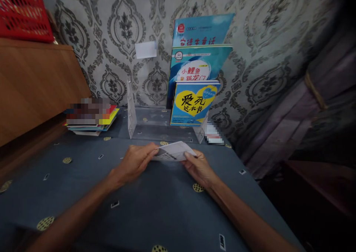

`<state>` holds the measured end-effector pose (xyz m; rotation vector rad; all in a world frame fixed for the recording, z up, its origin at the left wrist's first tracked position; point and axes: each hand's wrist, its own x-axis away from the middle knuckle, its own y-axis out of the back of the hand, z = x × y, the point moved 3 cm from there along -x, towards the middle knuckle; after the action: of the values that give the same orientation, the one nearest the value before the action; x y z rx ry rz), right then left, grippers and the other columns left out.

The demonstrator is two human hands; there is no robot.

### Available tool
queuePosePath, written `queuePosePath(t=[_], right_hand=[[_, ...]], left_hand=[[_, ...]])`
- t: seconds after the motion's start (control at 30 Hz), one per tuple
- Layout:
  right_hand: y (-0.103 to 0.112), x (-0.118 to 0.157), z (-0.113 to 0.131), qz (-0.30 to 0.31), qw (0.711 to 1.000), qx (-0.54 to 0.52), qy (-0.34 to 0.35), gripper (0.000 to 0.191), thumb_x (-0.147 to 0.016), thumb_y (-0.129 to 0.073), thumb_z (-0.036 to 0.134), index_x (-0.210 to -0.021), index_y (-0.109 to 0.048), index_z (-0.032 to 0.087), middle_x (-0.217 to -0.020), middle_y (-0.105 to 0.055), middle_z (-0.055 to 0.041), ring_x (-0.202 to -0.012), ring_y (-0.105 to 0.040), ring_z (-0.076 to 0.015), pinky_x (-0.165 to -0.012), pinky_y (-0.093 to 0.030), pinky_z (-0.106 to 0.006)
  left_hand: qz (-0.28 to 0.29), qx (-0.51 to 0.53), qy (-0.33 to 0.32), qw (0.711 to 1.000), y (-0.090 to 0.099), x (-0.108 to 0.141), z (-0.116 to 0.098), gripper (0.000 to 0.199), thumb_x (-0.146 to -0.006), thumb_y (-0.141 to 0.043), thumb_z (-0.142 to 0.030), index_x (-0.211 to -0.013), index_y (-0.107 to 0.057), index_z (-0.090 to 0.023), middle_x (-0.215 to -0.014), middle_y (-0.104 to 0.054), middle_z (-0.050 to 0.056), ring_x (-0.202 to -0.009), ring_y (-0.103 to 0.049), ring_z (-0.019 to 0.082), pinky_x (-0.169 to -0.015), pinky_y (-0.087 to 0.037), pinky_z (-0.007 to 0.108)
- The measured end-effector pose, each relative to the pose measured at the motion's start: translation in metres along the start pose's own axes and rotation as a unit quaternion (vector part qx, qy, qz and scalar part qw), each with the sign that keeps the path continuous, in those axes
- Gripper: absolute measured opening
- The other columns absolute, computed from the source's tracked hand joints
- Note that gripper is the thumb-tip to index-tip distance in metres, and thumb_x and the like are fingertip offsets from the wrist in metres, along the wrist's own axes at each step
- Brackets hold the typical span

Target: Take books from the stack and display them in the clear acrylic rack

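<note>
My left hand (138, 157) and my right hand (198, 166) grip a thin white booklet (172, 151) from opposite ends, above the dark cloth. The booklet is tilted, with a grey patch and small dark print on its near face. My thumbs press on it and the fingers curl beneath. Just beyond stands a clear plastic book rack (151, 131). Its right side holds a blue and yellow book (195, 103) in front, a teal book (200, 62) behind that and a taller blue book (204, 27) at the back.
A stack of books (91, 122) lies left of the rack beside a wooden cabinet (36, 88) topped by a red basket (25, 14). Behind is a patterned wall with a white card (146, 50) in front of it. A tied curtain (294, 122) hangs at right.
</note>
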<state>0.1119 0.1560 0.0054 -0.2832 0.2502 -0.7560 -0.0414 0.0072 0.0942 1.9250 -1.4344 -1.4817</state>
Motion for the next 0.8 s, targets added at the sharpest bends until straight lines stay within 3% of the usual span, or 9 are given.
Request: queuePosePath(t=[0.13, 0.33, 0.43, 0.63, 0.7, 0.8], right_hand=[[-0.001, -0.001, -0.001, -0.021, 0.999, -0.029, 0.008, 0.041, -0.064, -0.083, 0.058, -0.079, -0.073, 0.021, -0.088, -0.078, -0.0082, -0.100, -0.071, -0.0302, -0.089, -0.057, -0.049], [-0.006, 0.003, -0.005, 0.005, 0.999, -0.044, -0.028, 0.037, -0.064, -0.086, 0.053, -0.079, -0.077, 0.020, -0.088, -0.079, -0.0073, -0.088, -0.072, -0.0263, -0.085, -0.058, -0.044], [-0.011, 0.005, -0.007, 0.035, 0.999, -0.015, -0.039, 0.033, -0.065, -0.086, 0.052, -0.073, -0.078, 0.021, -0.083, -0.078, -0.0060, -0.079, -0.072, -0.0232, -0.083, -0.057, -0.041], [-0.011, 0.006, -0.015, 0.031, 0.998, 0.032, -0.048, 0.040, -0.068, -0.082, 0.057, -0.084, -0.080, 0.020, -0.087, -0.079, -0.0071, -0.080, -0.072, -0.0242, -0.082, -0.056, -0.042], [-0.009, 0.006, -0.017, 0.010, 0.998, 0.026, -0.050, 0.042, -0.067, -0.082, 0.058, -0.086, -0.080, 0.020, -0.087, -0.079, -0.0076, -0.081, -0.073, -0.0253, -0.079, -0.057, -0.041], [-0.008, 0.006, -0.018, -0.024, 0.999, -0.001, -0.044, 0.043, -0.067, -0.082, 0.057, -0.089, -0.079, 0.020, -0.088, -0.078, -0.0077, -0.087, -0.073, -0.0277, -0.078, -0.058, -0.042]], left_hand=[[-0.046, 0.063, 0.033, 0.996, 0.002, -0.011, -0.004, 0.035, -0.102, -0.037, -0.034, -0.079, -0.057, -0.017, -0.064, -0.047, -0.005, -0.057, -0.045, 0.008, -0.058, -0.036, 0.020], [-0.132, 0.201, 0.111, 0.964, -0.001, -0.019, 0.004, 0.039, -0.096, -0.047, -0.044, -0.068, -0.052, -0.017, -0.063, -0.044, -0.004, -0.060, -0.041, 0.010, -0.057, -0.033, 0.021], [-0.189, 0.308, 0.160, 0.919, -0.008, -0.017, 0.018, 0.038, -0.092, -0.056, -0.048, -0.071, -0.059, -0.017, -0.065, -0.051, -0.003, -0.064, -0.046, 0.011, -0.061, -0.037, 0.022], [-0.246, 0.518, 0.233, 0.785, -0.030, -0.013, 0.037, 0.035, -0.078, -0.074, -0.050, -0.085, -0.069, -0.016, -0.079, -0.071, 0.002, -0.080, -0.065, 0.018, -0.076, -0.050, 0.027], [-0.249, 0.546, 0.259, 0.756, -0.038, -0.011, 0.040, 0.040, -0.073, -0.078, -0.051, -0.088, -0.071, -0.015, -0.083, -0.074, 0.005, -0.087, -0.069, 0.021, -0.081, -0.052, 0.031], [-0.228, 0.567, 0.284, 0.739, -0.049, -0.005, 0.045, 0.047, -0.069, -0.081, -0.054, -0.093, -0.071, -0.014, -0.087, -0.076, 0.008, -0.091, -0.071, 0.025, -0.084, -0.054, 0.034]])
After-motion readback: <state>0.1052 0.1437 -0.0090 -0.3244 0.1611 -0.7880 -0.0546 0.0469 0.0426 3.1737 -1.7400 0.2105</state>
